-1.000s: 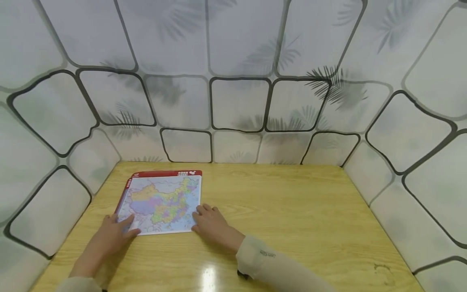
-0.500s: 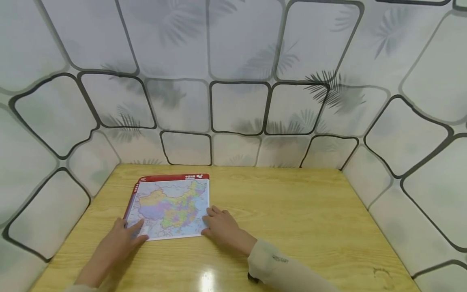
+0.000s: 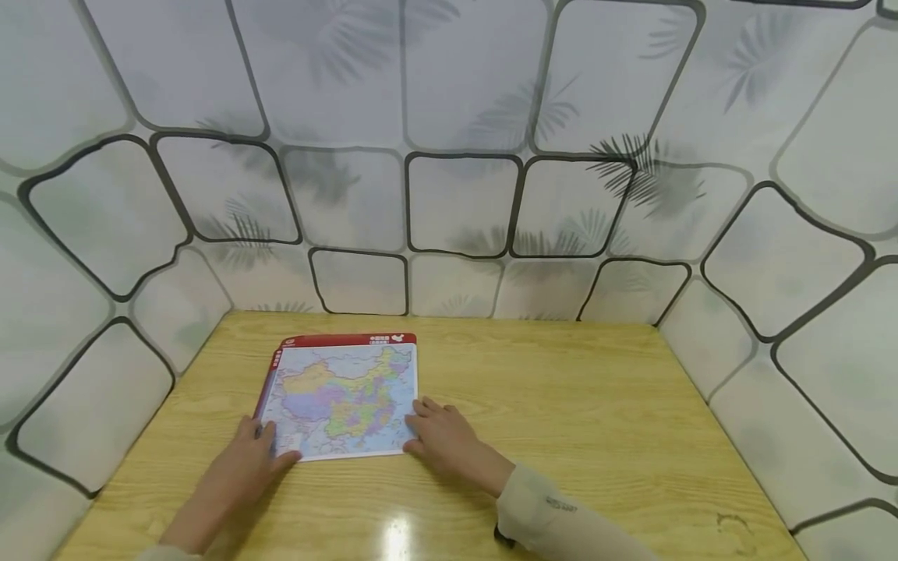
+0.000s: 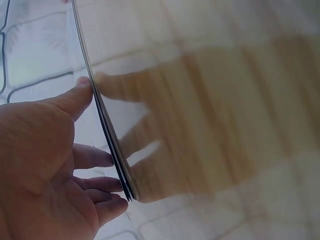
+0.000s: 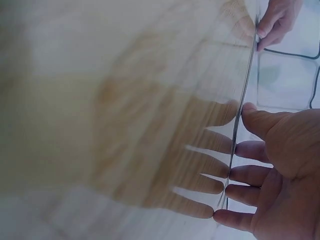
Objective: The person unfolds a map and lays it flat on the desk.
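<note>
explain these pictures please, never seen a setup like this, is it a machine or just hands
Just hands: a person's left hand and right hand, both bare. The wide picture comes from a camera on the head, looking forward and down. The two close-ups come from cameras on the wrists, each facing its own hand; the shiny tabletop mirrors the fingers there. On the wooden table lies a thin, colourful map with a red top border. The hands touch its two near corners, one at each side; neither appears to lift it.
</note>
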`<state>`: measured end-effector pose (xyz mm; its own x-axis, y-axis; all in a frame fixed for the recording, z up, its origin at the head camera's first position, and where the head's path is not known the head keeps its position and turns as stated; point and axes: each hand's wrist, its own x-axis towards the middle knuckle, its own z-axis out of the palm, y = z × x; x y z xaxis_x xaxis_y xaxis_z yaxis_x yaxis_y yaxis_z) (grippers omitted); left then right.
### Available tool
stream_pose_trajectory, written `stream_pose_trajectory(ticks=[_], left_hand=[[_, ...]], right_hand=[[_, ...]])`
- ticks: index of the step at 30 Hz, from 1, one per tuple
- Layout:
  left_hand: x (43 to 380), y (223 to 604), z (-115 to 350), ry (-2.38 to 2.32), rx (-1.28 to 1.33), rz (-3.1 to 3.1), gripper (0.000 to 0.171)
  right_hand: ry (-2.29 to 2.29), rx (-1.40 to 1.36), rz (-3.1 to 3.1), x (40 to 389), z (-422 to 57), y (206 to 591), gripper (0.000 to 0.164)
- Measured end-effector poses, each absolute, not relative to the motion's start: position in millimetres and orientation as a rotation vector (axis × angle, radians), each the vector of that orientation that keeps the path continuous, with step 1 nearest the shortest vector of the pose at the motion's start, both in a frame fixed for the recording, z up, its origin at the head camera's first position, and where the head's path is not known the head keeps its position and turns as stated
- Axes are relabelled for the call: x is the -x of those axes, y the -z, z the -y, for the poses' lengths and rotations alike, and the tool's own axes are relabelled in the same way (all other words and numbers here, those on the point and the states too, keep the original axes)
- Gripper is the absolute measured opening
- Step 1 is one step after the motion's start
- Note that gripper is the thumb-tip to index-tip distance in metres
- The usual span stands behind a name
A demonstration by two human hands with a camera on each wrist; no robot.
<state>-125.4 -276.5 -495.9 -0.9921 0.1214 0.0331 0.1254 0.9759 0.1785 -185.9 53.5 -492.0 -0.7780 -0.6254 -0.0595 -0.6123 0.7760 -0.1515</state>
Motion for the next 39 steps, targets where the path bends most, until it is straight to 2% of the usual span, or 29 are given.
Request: stream_pose_trajectory(ticks=[12, 30, 39], left_hand=[[126.4, 492.6, 248.2, 0.345, 0.304, 3.098, 0.076], [129.8, 487.5, 219.8, 0.378, 0.262, 3.193, 0.073], [132.5, 490.4, 208.2, 0.397, 0.418, 3.097, 0.066]], right_hand=[[0.212, 0.963, -2.888, 180.6, -81.7, 492.1, 0.049], [0.259, 0.868, -2.892, 174.4, -116.3, 489.4, 0.049], [0.384, 0.832, -2.912, 174.0, -140.8, 488.9, 0.046]])
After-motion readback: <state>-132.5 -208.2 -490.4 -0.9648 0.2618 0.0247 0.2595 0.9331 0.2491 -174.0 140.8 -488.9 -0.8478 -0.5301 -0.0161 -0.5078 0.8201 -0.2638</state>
